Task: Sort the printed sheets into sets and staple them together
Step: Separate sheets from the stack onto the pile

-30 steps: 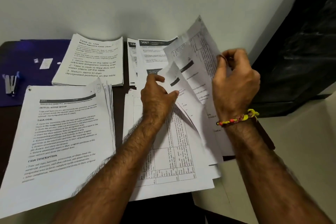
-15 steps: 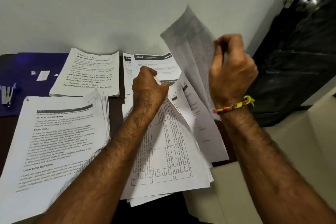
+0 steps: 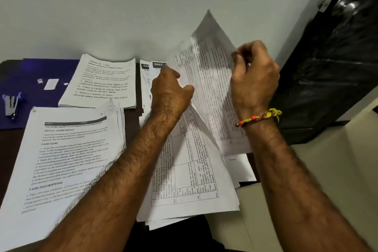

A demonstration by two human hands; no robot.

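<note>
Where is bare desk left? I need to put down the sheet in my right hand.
Little: a dark strip between the near-left stack and the tabled pile, and the blue folder around the stapler. The far side is crowded with stacks.

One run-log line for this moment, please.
phase: sorting | right hand: pinches lifted sheet | left hand: on table-sheet pile | stapler: untouched
</note>
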